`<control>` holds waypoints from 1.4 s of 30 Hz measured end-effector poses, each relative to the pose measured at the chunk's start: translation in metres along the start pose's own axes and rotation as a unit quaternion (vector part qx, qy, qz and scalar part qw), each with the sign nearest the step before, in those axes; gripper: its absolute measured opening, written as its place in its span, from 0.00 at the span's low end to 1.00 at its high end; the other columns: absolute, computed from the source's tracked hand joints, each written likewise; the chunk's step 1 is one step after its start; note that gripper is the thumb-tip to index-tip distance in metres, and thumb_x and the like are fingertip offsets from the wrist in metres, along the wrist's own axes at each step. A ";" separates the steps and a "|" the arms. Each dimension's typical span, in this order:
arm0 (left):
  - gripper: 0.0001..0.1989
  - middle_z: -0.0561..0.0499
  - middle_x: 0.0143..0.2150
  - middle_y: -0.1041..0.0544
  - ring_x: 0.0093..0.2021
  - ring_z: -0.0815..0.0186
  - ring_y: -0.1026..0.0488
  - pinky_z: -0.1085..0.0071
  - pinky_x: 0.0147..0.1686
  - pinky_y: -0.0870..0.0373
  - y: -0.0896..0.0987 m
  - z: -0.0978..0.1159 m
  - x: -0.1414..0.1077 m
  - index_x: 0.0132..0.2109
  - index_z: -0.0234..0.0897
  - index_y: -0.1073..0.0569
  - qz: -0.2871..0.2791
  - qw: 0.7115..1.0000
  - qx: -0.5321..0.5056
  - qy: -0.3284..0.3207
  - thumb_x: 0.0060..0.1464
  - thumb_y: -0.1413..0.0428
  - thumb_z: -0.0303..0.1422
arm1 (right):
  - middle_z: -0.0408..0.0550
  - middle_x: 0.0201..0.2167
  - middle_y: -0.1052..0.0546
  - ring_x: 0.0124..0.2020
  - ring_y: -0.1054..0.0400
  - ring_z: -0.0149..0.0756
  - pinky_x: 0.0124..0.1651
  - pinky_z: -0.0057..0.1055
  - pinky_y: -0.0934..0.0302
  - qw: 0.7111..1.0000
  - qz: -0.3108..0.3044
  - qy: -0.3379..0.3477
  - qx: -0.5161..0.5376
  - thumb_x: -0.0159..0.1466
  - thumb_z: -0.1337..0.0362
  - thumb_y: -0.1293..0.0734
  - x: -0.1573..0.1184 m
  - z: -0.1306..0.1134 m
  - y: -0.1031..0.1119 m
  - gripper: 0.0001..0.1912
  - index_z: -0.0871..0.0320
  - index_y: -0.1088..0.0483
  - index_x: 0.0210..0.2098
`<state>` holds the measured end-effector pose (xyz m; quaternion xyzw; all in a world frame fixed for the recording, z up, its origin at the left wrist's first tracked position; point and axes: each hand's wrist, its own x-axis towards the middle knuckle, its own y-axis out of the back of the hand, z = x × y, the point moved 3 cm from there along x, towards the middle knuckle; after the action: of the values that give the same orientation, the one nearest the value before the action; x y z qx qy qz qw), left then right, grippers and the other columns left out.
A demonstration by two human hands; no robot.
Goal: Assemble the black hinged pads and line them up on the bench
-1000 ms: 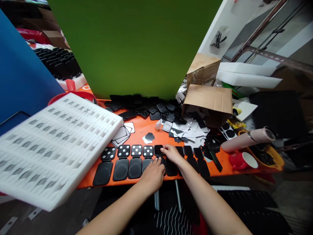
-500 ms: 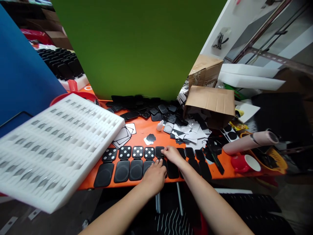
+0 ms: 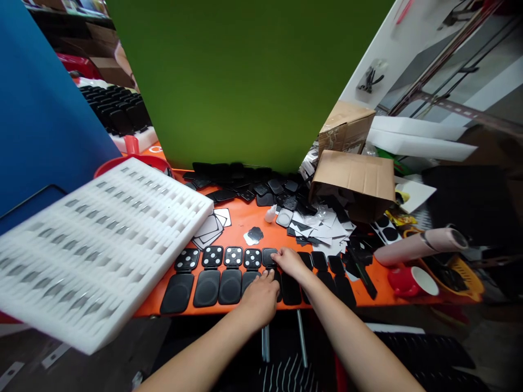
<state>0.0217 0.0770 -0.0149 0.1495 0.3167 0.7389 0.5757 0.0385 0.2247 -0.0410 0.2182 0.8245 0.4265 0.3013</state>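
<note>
A row of black two-part folding pads lies opened flat along the front of the orange table [image 3: 239, 218]. Several on the left carry white dots on their upper squares, such as this dotted square [image 3: 233, 256]. My left hand [image 3: 261, 296] rests palm down over the lower half of a middle pad, fingers stretched onto it. At the right edge of the same pad's plain upper square [image 3: 267, 257], my right hand [image 3: 289, 262] has its fingertips pressed together. Anything small between those fingertips is hidden. My right forearm covers part of the pads beside it.
A white foam tray [image 3: 134, 234] slants across the left side. Behind the row lie loose black pieces [image 3: 265, 200], a small white bottle [image 3: 270, 213] and paper scraps [image 3: 322, 226]. A carton [image 3: 355, 174], a pink flask [image 3: 420, 245] and a red mug [image 3: 402, 280] stand right.
The view has shifted slightly, so the scene sits a little lower and further right. Both hands stay at the same middle pad, with no clear change in their hold.
</note>
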 end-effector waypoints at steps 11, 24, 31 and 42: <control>0.12 0.36 0.57 0.39 0.57 0.48 0.45 0.51 0.53 0.49 0.000 -0.001 -0.001 0.38 0.32 0.29 0.006 1.000 0.006 -0.010 0.53 0.57 0.28 | 0.49 0.44 0.29 0.46 0.37 0.37 0.47 0.32 0.47 0.985 0.028 0.151 -0.084 0.60 0.68 0.45 -0.027 -0.013 0.018 0.15 0.56 0.33 0.43; 0.12 0.44 0.48 0.30 0.49 0.57 0.34 0.62 0.47 0.39 0.021 -0.007 -0.001 0.40 0.37 0.29 0.048 0.996 -0.076 0.010 0.53 0.56 0.31 | 0.48 0.47 0.30 0.48 0.38 0.36 0.52 0.32 0.51 0.984 -0.016 0.170 -0.056 0.59 0.69 0.45 -0.044 -0.027 0.013 0.16 0.55 0.32 0.44; 0.18 0.47 0.42 0.27 0.44 0.64 0.31 0.68 0.44 0.36 0.035 -0.024 -0.025 0.43 0.35 0.33 0.121 0.965 -0.224 0.057 0.57 0.62 0.38 | 0.40 0.22 0.33 0.23 0.40 0.28 0.27 0.24 0.46 0.932 -0.105 0.103 0.330 0.58 0.56 0.40 -0.096 -0.032 -0.015 0.11 0.58 0.38 0.27; 0.17 0.46 0.56 0.37 0.55 0.56 0.42 0.53 0.54 0.50 0.028 -0.035 -0.047 0.51 0.39 0.36 0.100 0.986 0.129 -0.025 0.53 0.53 0.32 | 0.38 0.18 0.37 0.22 0.44 0.27 0.26 0.23 0.51 0.978 -0.025 0.095 0.185 0.55 0.56 0.40 -0.023 -0.033 -0.007 0.13 0.59 0.38 0.22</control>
<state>-0.0065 0.0183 -0.0168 0.2724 0.3782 0.7418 0.4823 0.0319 0.1885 -0.0245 0.2079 0.9191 0.2780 0.1863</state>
